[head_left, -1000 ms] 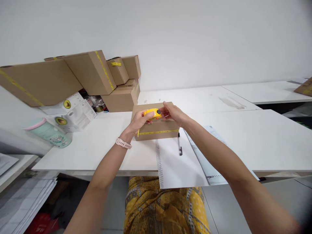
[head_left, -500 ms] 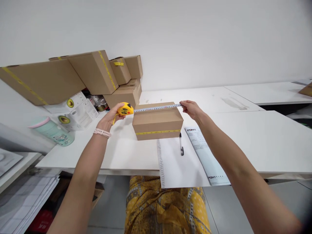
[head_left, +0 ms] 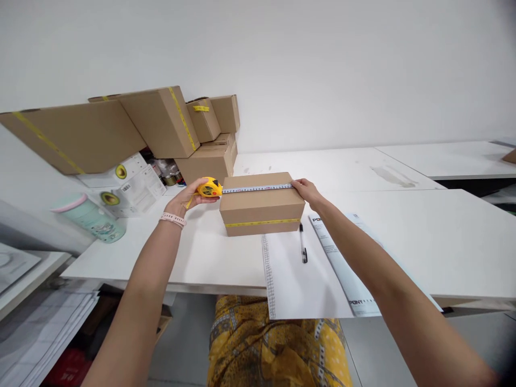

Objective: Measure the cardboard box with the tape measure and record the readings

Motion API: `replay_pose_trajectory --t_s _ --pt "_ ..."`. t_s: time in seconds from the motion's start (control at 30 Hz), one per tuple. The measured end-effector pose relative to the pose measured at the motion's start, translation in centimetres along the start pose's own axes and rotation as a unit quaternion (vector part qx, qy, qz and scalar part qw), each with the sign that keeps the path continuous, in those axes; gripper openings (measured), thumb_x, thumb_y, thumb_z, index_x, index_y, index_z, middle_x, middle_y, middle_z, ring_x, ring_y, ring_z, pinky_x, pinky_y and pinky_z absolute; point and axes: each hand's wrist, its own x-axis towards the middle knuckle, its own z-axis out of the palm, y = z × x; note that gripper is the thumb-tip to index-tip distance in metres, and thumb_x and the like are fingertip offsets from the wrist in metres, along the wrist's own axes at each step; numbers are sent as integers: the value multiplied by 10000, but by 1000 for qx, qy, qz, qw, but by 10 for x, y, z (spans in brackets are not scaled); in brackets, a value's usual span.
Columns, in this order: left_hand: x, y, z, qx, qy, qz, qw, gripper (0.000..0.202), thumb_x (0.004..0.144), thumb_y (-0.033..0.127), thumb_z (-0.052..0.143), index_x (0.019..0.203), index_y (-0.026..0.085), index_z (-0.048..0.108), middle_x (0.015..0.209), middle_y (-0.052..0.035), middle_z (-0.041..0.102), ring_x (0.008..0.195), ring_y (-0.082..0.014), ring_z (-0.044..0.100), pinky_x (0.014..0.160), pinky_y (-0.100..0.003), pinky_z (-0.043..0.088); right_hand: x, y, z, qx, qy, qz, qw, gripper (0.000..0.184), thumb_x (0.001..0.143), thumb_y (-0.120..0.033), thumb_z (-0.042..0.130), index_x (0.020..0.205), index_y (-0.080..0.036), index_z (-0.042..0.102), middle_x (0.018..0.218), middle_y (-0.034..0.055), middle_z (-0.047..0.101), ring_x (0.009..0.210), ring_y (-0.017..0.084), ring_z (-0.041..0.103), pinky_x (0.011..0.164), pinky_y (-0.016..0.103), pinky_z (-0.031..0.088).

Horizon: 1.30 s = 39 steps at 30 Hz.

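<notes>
A small brown cardboard box (head_left: 261, 209) with a strip of yellow tape stands on the white table (head_left: 423, 236) in front of me. My left hand (head_left: 189, 198) is closed round a yellow tape measure (head_left: 210, 188) at the box's left top edge. Its white blade (head_left: 258, 188) lies stretched across the top of the box. My right hand (head_left: 306, 191) pinches the blade's end at the box's right top edge.
A black pen (head_left: 303, 251) lies on a white sheet (head_left: 302, 279) just before the box, next to a printed form (head_left: 346, 263). Several cardboard boxes (head_left: 161, 126) are piled at the back left, above white cartons (head_left: 129, 185) and a green bottle (head_left: 91, 217) lying on its side.
My hands parted, the left carrying the tape measure leftward while the right drew the blade out. The blade then came down from above the box onto its top.
</notes>
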Motion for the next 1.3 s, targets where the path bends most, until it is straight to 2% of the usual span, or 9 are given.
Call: replay_pose_trajectory --t_s 0.1,0.2,0.43,0.6,0.83,1.07,1.2,1.3 --pt "0 -5 0 -30 -3 5 1000 423 763 355 799 1106 133 690 1109 -164 761 1009 -309 744 865 -495 639 -3 1 2 16 -18 9 1000 306 879 -459 618 1036 -198 643 1181 91 706 968 213 648 715 274 486" --pt "-1 -9 -2 -37 -17 12 999 418 780 368 789 1109 131 689 1133 -170 755 1025 -309 739 891 -496 626 -5 2 1 16 -32 22 999 354 896 -507 596 1042 -189 641 1213 106 706 980 224 656 715 280 490" --pt "-7 -6 -9 38 -24 -1 999 475 800 447 765 1153 138 697 1182 -177 747 1022 -315 743 902 -445 606 -1 6 -1 -9 -38 33 999 412 890 -577 598 1041 -198 650 1209 113 716 983 241 667 716 297 498" --pt "-10 -6 -9 66 -26 2 997 554 789 505 751 1210 153 681 1249 -175 725 1044 -322 737 929 -446 575 0 7 -1 -10 -37 32 999 413 888 -583 602 1029 -199 659 1187 112 726 952 236 673 696 298 502" --pt "-10 -5 -8 85 -24 3 996 597 776 538 738 1232 159 675 1270 -169 713 1030 -316 732 917 -441 571 -2 2 0 -37 -16 29 999 382 911 -526 606 841 -157 677 1054 138 742 859 219 662 666 296 476" --pt "-12 -4 -7 118 -2 22 993 538 748 546 783 1140 180 733 1239 -148 735 1098 -281 694 861 -344 573 3 0 3 -191 58 -33 979 381 936 -504 549 687 -216 537 762 67 651 679 188 550 613 319 380" --pt "-27 13 -2 191 -12 31 981 498 737 538 790 1073 171 769 1208 -146 751 1125 -300 686 857 -331 559 3 -5 4 -201 78 -38 976 329 928 -451 558 698 -227 487 737 34 608 661 175 508 622 316 363" --pt "-58 24 10 241 -49 49 968 456 752 502 773 1059 165 776 1132 -137 769 1008 -280 711 807 -323 562 3 -17 -2 -136 89 -80 983 298 937 -434 539 729 -223 503 780 30 607 694 166 502 653 309 380"
